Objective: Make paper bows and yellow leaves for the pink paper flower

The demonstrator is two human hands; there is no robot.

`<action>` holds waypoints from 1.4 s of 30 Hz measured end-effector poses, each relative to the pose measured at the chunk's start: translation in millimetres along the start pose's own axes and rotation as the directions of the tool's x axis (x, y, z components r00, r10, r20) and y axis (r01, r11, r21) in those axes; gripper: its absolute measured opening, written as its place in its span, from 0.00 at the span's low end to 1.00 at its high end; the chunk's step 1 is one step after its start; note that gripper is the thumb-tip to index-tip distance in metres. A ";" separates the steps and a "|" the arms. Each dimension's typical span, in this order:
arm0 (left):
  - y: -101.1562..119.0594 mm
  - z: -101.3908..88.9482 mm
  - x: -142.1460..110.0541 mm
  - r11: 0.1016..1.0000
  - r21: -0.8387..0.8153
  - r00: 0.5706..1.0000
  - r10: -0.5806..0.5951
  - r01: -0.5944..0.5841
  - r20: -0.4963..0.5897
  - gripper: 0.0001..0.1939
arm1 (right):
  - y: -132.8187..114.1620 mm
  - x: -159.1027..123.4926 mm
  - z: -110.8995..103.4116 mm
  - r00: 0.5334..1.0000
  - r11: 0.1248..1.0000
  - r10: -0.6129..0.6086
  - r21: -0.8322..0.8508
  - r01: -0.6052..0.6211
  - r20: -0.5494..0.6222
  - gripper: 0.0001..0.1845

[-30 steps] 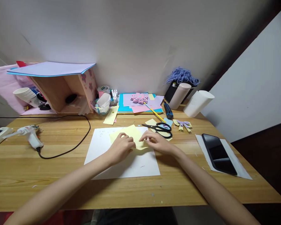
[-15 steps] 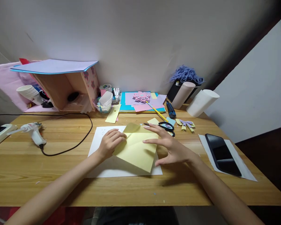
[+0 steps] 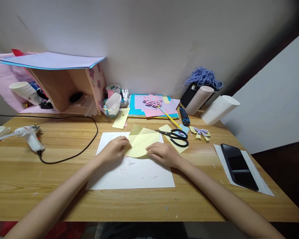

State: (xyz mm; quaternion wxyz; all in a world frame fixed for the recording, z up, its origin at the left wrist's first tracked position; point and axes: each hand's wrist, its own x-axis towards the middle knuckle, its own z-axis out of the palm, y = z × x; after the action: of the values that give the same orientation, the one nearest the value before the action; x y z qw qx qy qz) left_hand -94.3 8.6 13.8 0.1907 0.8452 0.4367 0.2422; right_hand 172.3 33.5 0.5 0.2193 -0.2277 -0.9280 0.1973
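A creased sheet of yellow paper [image 3: 142, 141] is held between my two hands, over the far part of a white sheet [image 3: 132, 176] with small marks. My left hand [image 3: 117, 148] closes on its left edge, fingers curled. My right hand [image 3: 163, 153] pinches the near right edge, thumb hidden beneath. The near edge of the yellow paper bends upward in a curve. Black-handled scissors [image 3: 175, 135] lie just right of the paper, on another yellow piece [image 3: 180, 147].
Behind are stacked coloured papers with a pink paper flower [image 3: 152, 100], a yellow pencil [image 3: 170, 119] and a blue cutter [image 3: 184, 116]. A glue gun [image 3: 31, 139] with its cord lies left, near a cardboard box [image 3: 97, 86]. A phone [image 3: 239, 167] lies right.
My right hand has come down from hovering spread and gripped the paper. The paper's near edge has been lifted and moved away from me, uncovering the white sheet and the scissors.
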 end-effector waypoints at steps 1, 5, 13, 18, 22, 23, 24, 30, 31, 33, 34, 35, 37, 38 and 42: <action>3.6 -1.1 -3.4 0.998 -0.045 0.999 -0.034 0.035 0.023 0.13 | -0.5 2.1 -0.9 0.999 0.998 0.049 0.026 -0.049 -0.015 0.09; 10.1 -1.1 -9.9 0.969 -0.170 0.982 -0.165 0.178 0.089 0.10 | -0.4 13.3 -3.5 0.940 0.928 0.342 0.164 -0.334 -0.023 0.08; 0.3 4.7 -10.1 0.910 -0.302 0.959 -0.271 0.285 0.085 0.09 | 2.9 20.8 14.3 0.830 0.829 0.544 0.233 -0.508 -0.126 0.09; 4.6 6.4 -10.5 0.911 -0.274 0.951 -0.301 0.307 0.066 0.08 | -1.1 20.5 21.6 0.811 0.831 0.556 0.137 -0.539 -0.183 0.10; 6.9 10.0 -11.0 0.921 -0.249 0.953 -0.299 0.299 0.037 0.06 | -1.0 21.6 24.3 0.827 0.849 0.526 0.064 -0.525 -0.198 0.08; 7.1 11.1 -11.2 0.923 -0.243 0.953 -0.303 0.300 0.026 0.06 | -0.5 21.8 25.0 0.830 0.852 0.519 0.039 -0.523 -0.205 0.08; 7.3 12.1 -11.4 0.924 -0.235 0.952 -0.304 0.300 0.018 0.06 | 0.2 22.0 25.8 0.835 0.855 0.510 0.012 -0.519 -0.208 0.07; 8.5 14.2 -11.5 0.938 -0.214 0.960 -0.280 0.273 0.001 0.05 | 3.3 24.3 28.8 0.855 0.852 0.477 -0.131 -0.507 -0.205 0.07; 8.7 14.1 -11.4 0.939 -0.212 0.961 -0.277 0.271 0.001 0.05 | 3.4 24.5 29.1 0.857 0.851 0.471 -0.148 -0.504 -0.207 0.07; 8.8 14.3 -11.4 0.942 -0.201 0.961 -0.275 0.270 0.002 0.04 | 3.2 24.7 29.5 0.863 0.851 0.461 -0.173 -0.496 -0.208 0.06; 8.6 14.8 -11.6 0.943 -0.194 0.961 -0.277 0.272 0.000 0.03 | 3.0 24.7 29.7 0.864 0.849 0.459 -0.185 -0.496 -0.208 0.06; 8.2 15.5 -11.8 0.942 -0.189 0.960 -0.281 0.276 -0.003 0.02 | 2.7 24.7 29.8 0.864 0.846 0.459 -0.195 -0.496 -0.207 0.06; 6.9 17.4 -12.1 0.945 -0.180 0.960 -0.281 0.274 -0.010 0.07 | 2.5 24.8 30.2 0.864 0.841 0.459 -0.211 -0.497 -0.208 0.06; 6.2 18.4 -12.3 0.950 -0.171 0.964 -0.267 0.262 -0.010 0.10 | 2.5 24.9 30.4 0.864 0.840 0.457 -0.218 -0.497 -0.211 0.06; 3.3 20.9 -12.5 0.988 -0.060 0.990 -0.138 0.140 0.035 0.18 | 3.0 24.5 31.9 0.863 0.834 0.453 -0.236 -0.499 -0.222 0.07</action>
State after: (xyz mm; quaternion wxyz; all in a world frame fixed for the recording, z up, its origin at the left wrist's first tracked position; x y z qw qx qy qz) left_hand -86.3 -5.9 -4.4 0.2400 0.8100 0.4839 0.2284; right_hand 137.9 40.0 -19.5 0.2004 -0.4958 -0.8401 0.0914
